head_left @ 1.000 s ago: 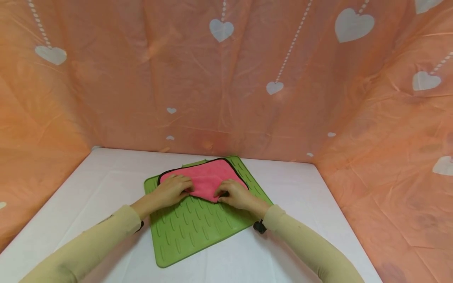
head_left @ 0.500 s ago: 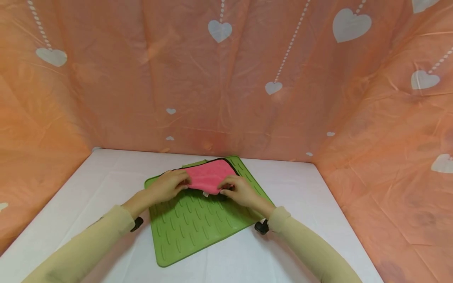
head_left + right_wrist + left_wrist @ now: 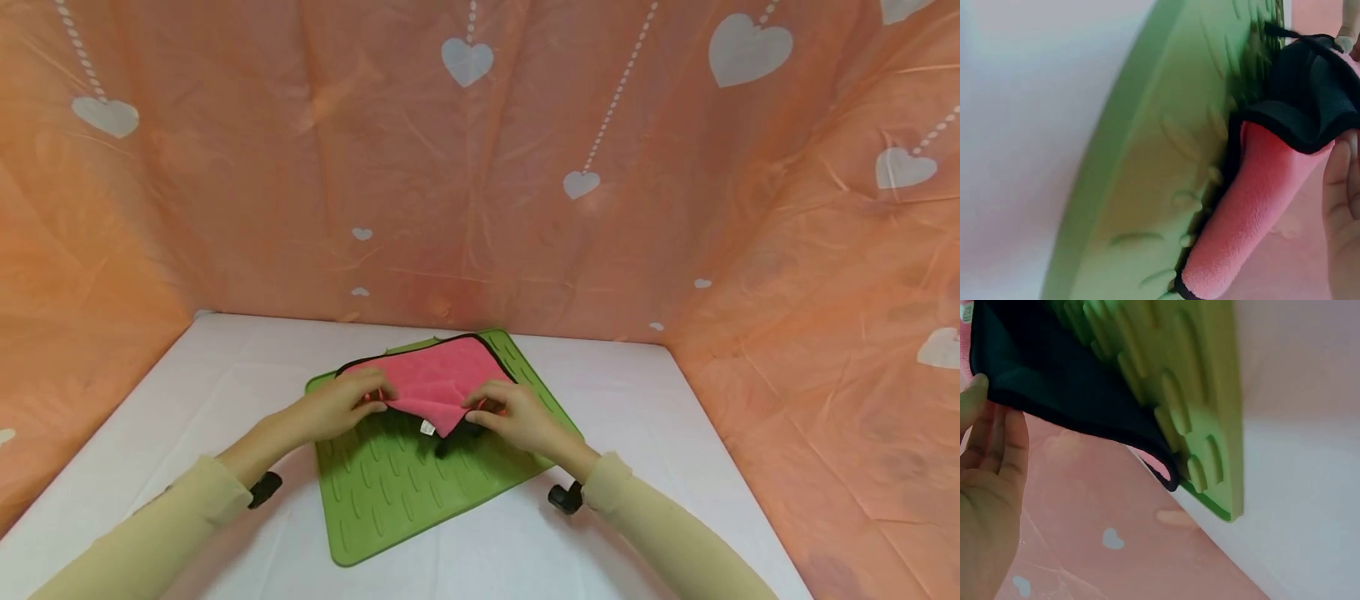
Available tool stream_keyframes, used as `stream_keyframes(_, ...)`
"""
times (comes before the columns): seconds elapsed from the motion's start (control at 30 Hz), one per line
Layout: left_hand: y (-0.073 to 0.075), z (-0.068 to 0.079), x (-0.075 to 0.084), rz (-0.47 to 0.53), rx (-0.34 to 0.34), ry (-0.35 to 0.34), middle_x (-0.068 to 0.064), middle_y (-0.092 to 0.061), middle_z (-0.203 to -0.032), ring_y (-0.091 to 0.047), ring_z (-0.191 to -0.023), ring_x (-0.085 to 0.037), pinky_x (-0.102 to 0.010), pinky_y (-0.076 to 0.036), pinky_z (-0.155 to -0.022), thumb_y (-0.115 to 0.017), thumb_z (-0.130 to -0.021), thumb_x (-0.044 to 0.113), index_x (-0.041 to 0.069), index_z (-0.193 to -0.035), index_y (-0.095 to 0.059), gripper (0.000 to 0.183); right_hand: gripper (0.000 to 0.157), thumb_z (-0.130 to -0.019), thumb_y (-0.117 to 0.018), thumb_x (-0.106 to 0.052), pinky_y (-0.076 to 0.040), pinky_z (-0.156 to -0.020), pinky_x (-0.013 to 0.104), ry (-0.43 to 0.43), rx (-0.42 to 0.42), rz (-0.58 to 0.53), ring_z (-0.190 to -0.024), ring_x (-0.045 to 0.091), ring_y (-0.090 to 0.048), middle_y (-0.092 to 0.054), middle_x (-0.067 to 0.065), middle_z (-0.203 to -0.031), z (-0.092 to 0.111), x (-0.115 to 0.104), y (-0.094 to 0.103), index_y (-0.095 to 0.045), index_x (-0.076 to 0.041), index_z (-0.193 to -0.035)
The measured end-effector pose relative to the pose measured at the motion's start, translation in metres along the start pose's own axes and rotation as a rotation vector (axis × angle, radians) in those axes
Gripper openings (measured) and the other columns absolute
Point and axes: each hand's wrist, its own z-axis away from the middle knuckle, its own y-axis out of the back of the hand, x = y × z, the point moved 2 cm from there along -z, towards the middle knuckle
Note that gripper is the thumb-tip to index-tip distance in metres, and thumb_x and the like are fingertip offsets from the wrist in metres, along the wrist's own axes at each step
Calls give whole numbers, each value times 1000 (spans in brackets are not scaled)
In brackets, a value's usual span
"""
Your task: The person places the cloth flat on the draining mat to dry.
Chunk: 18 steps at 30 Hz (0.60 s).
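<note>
A pink plush cloth with black edging lies over the back part of a green ribbed mat, its near edge raised. My left hand pinches that edge between thumb and fingers at the left. On the other side my right hand pinches the same edge. Between them a fold of the cloth droops, with a white tag showing. In the left wrist view the cloth's dark underside is visible, and the left hand grips its rim. A black loop sticks out in the right wrist view.
The mat lies at an angle on a white-covered table. Orange curtains printed with white hearts stand behind and at both sides. Black wrist cameras hang under both sleeves, close above the table.
The near edge of the cloth has been lifted off the mat, so the tag and dark underside now show. My left hand has shifted left and the right hand slightly right.
</note>
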Motion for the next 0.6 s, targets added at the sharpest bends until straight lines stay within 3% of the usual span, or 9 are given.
stream_keyframes(0.27,-7,16,1,3,-42,-25,7,-63,-95,-60,-88,-10,-32,-53,-78,-63,-89,4,14,-101,-64,15,15,-91,-63,-25,-52,-67,22,-48,-137,-23,-77,4,-60,-65,-10,-92,9,-5,-15,-69,-19,-103)
stream_keyframes(0.47,-18,29,0,-29,-103,-55,8,-63,-95,-61,-90,-9,-29,-52,-79,-62,-90,6,15,-98,-65,13,16,-92,-62,-27,-50,-71,17,-13,-278,42,-83,-2,-57,-65,-12,-97,15,-3,-30,-70,-19,-103)
stream_keyframes(0.6,-24,35,0,-16,-164,-32,8,-63,-95,-60,-92,-7,-27,-52,-79,-61,-92,6,17,-99,-66,13,15,-92,-62,-29,-48,-72,13,32,-357,83,-83,-4,-56,-64,-13,-95,18,-4,-40,-69,-19,-102)
